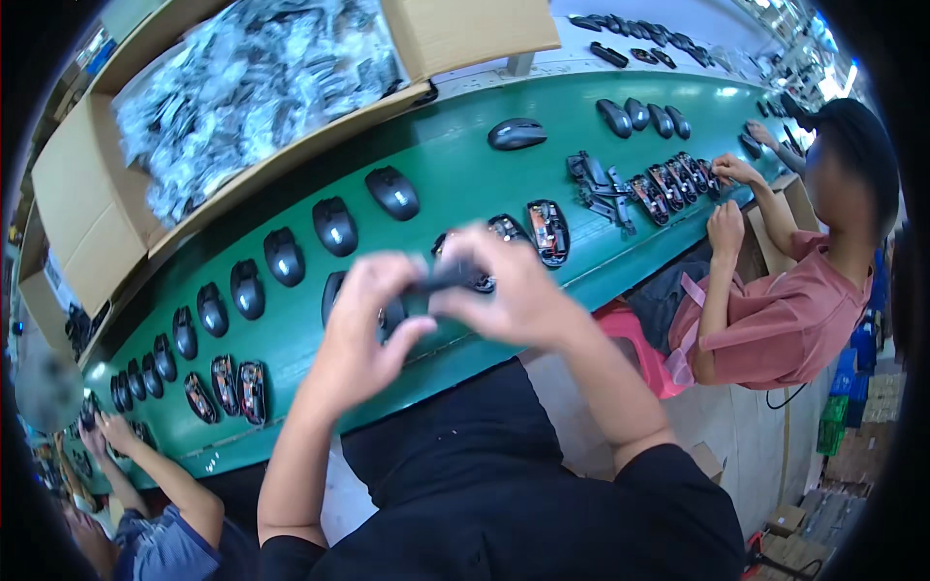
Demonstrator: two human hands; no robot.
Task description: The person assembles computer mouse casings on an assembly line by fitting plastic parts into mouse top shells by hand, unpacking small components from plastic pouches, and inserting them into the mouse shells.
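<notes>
Between my two hands is a small dark plastic piece [451, 275], blurred by motion. My right hand [513, 290] pinches it between thumb and fingers. The fingertips of my left hand [363, 324] come up to its left end, thumb and fingers curved apart; whether they touch it is too smeared to tell. Beneath my left hand lies a dark computer mouse [332, 295], partly hidden. Just beyond my right hand are opened mouse halves, one of them a mouse base [548, 232] with its circuit board and wires showing.
Closed mice [284, 257] line the green conveyor belt [455, 184]. More opened bases [251, 392] lie at left, with black plastic parts [601, 192] at right. A cardboard box [407, 102] of bagged parts stands behind. Co-workers sit at right [785, 310] and lower left [165, 542].
</notes>
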